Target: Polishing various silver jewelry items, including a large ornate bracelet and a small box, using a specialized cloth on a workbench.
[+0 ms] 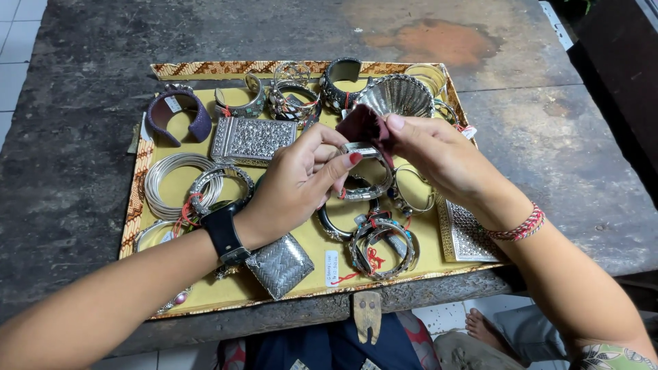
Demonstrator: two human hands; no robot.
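Silver bangle held over a tray of jewellery

Silver bangle (365, 171) sits above the middle of a yellow-lined tray (199, 291) on a dark, worn surface (82, 123). The left hand (295, 188) has its grip closed on the bangle's near rim. The right hand (439, 161) pinches a dark red cloth (362, 127) against the bangle's top. Cuffs, bracelets and embossed silver boxes lie around.

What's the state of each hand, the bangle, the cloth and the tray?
left hand: gripping the silver bangle
right hand: pinching the dark red cloth
silver bangle: held above the tray, partly covered by cloth
dark red cloth: bunched against the bangle
tray: flat on the table, filled with jewellery
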